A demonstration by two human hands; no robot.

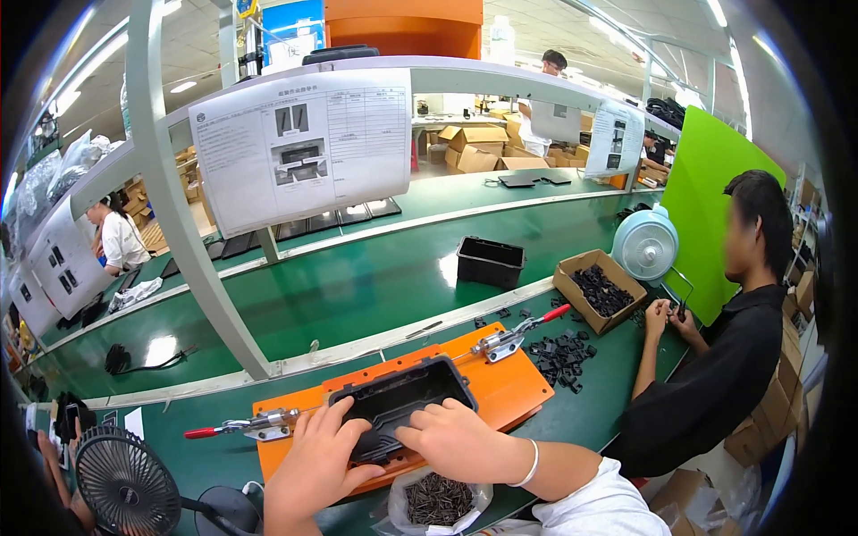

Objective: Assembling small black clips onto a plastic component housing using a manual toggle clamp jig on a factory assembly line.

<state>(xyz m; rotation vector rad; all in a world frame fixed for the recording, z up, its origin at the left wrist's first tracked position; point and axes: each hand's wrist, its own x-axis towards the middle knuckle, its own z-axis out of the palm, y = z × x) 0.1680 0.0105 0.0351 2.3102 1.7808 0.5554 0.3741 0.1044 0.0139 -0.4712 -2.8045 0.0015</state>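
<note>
A black open plastic box [407,393] sits in an orange fixture [509,389] on the bench before me. My left hand [313,460] lies over the box's near left corner, its fingers apart and thumb stretched along the near side. My right hand [460,442] is at the near wall, fingers curled down with their tips at the box's inside; whatever they pinch is hidden. A toggle clamp with a red handle [201,432] stands left of the box, and a second clamp [505,342] stands at its right. Close below my hands is a clear bag of dark screws [438,498].
Small black parts [563,357] lie loose right of the fixture, near a cardboard box of black parts [601,290]. A black bin [491,261] stands on the green conveyor. A black fan [128,482] is at lower left. A co-worker [715,357] sits close at right, near a pale blue fan [645,245].
</note>
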